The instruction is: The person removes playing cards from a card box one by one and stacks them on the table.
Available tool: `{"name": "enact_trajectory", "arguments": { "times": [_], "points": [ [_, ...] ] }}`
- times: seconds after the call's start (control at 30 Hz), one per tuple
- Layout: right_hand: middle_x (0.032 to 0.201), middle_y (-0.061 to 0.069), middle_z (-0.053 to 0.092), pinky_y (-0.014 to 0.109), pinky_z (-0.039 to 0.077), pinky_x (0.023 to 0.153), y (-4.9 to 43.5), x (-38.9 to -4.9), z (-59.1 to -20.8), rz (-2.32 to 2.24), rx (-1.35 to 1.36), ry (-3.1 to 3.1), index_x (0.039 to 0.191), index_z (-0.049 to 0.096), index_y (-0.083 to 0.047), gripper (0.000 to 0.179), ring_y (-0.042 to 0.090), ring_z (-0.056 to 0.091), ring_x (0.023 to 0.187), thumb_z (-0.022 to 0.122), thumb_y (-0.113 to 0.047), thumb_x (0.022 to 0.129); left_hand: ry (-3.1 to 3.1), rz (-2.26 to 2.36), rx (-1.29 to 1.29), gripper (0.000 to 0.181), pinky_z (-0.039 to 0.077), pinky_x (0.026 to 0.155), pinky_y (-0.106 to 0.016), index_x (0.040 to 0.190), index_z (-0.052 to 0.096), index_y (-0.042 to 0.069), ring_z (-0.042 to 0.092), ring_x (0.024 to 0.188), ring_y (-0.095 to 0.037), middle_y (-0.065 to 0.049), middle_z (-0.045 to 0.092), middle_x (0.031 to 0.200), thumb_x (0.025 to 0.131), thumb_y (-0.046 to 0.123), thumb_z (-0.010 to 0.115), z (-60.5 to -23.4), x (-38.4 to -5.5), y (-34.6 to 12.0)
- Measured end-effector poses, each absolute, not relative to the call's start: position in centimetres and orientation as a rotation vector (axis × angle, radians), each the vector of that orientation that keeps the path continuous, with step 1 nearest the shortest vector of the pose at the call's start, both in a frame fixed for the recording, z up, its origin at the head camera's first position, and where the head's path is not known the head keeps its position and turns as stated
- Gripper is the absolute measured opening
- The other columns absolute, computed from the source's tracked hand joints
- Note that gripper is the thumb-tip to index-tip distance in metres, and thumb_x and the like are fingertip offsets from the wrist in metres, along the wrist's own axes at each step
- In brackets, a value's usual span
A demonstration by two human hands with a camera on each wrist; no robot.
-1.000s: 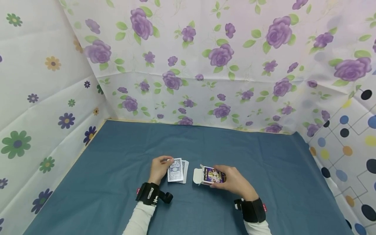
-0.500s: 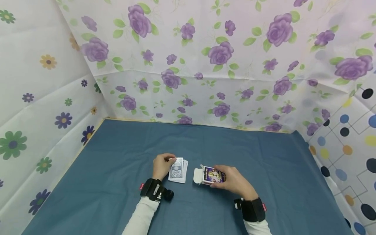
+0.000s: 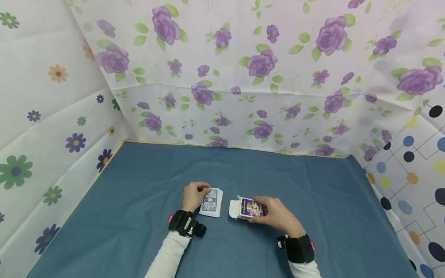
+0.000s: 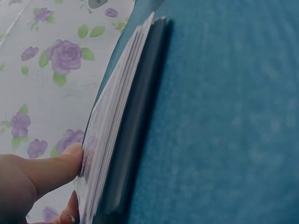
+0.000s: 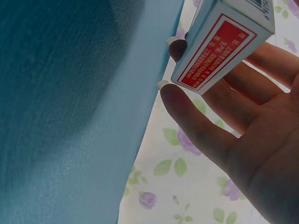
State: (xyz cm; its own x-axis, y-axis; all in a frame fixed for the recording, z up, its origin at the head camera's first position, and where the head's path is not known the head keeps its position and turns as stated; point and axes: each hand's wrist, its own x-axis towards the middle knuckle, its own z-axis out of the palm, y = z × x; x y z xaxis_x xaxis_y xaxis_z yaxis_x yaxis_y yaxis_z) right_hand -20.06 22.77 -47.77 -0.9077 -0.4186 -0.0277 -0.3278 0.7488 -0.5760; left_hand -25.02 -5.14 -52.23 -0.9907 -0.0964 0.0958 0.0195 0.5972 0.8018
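Note:
A small stack of playing cards [image 3: 210, 202] with blue patterned backs lies face down on the blue cloth. My left hand [image 3: 194, 196] pinches the stack at its upper left corner, thumb on top. Seen edge-on in the left wrist view, the cards [image 4: 114, 116] are slightly uneven along their sides. To their right, my right hand [image 3: 278, 214] grips a card box [image 3: 253, 207] with a dark purple printed face, thumb and fingers on opposite sides. Its white end flap [image 3: 234, 208] hangs open towards the cards. A red printed panel shows on the box [image 5: 219, 51] in the right wrist view.
A blue cloth [image 3: 156, 166] covers the table. Behind it hangs a white curtain with purple flowers [image 3: 236, 69], and patterned sheets close off the left and right sides. Each wrist carries a black strap with a camera [image 3: 198, 228].
My left hand has shifted a little to the right, bringing the upper cards over those beneath, so the stack lies more evenly. The right hand and the card box have stayed in place.

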Motion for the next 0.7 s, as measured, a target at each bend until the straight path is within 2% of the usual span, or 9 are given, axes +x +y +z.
{"name": "enact_trajectory", "arguments": {
  "times": [0.47, 0.7],
  "points": [
    [0.124, 0.011, 0.065, 0.034, 0.049, 0.080, 22.65, -19.91, -47.71, -0.867, -0.619, 2.812, 0.131, 0.059, -0.003, 0.070, 0.015, 0.061, 0.099, 0.080, -0.041, 0.077, -2.710, -1.379, -0.025, 0.013, 0.044, 0.062, -0.028, 0.098, 0.077, 0.012, 0.061, 0.074, -0.016, -0.007, 0.071, 0.092, 0.088, 0.018, 0.071, -52.29, -25.20, -5.39],
    [0.125, 0.011, 0.064, 0.035, 0.049, 0.081, 22.65, -19.82, -47.53, -0.865, -0.613, 2.807, 0.131, 0.059, -0.003, 0.070, 0.016, 0.060, 0.101, 0.080, -0.041, 0.077, -2.745, -1.370, -0.077, 0.022, 0.047, 0.070, -0.034, 0.108, 0.074, 0.009, 0.061, 0.078, -0.019, -0.009, 0.071, 0.093, 0.087, 0.018, 0.072, -52.09, -25.33, -5.57]
  ]
}}
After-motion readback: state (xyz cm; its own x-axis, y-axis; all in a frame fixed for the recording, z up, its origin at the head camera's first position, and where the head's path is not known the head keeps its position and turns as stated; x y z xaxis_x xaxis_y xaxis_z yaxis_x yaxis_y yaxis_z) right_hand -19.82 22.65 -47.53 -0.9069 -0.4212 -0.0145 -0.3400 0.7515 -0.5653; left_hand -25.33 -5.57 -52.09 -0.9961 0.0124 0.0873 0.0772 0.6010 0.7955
